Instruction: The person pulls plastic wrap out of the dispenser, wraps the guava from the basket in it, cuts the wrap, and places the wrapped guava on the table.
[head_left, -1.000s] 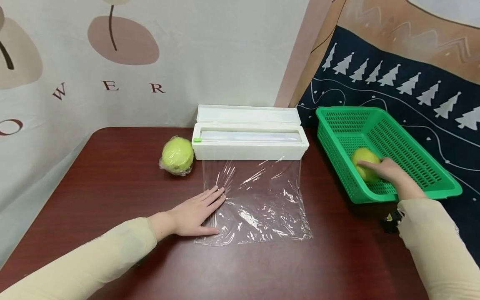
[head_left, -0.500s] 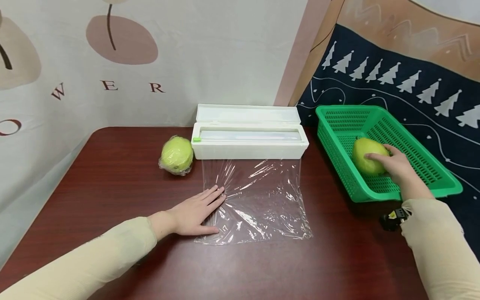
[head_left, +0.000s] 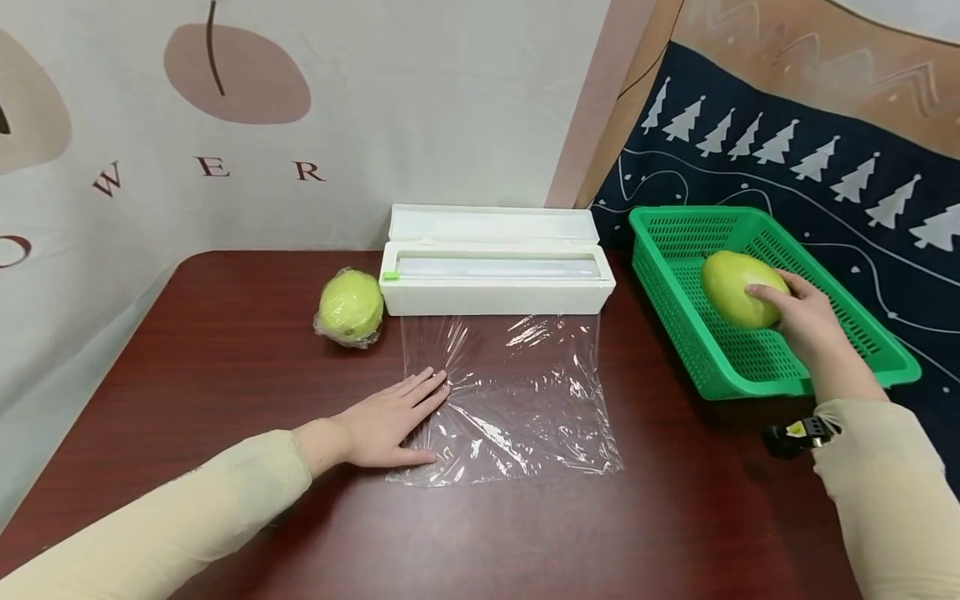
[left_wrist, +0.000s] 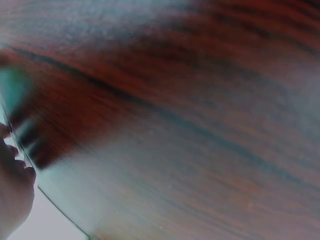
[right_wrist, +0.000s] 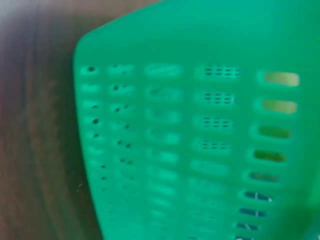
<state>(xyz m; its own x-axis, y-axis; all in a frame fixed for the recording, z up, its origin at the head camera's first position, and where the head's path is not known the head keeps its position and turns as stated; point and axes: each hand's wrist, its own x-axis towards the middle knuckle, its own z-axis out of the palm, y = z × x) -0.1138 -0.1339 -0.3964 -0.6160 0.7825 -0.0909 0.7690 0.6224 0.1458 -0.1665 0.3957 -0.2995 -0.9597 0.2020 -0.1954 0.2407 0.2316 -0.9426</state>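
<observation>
Yellow-green fruit [head_left: 741,288] and right hand [head_left: 812,329] have risen from the floor of the green basket [head_left: 678,317] since the earlier frame. Nearest, the left hand [head_left: 390,421] lies on the cling film [head_left: 525,400], fingers straight, gripping nothing; beyond, right thumb and fingers curl round the fruit, within the basket's outline. Lifting it out seems the step; next calls for clearing the rim, film undisturbed. Farther stands the white dispenser [head_left: 495,298].

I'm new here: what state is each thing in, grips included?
Box: lid open
Slider: at box's left end
Film: drawn out, wrinkled
Fruit by box: wrapped
Held fruit: unwrapped
Basket: upright
Left grip: flat on film
Right grip: holding fruit
</observation>
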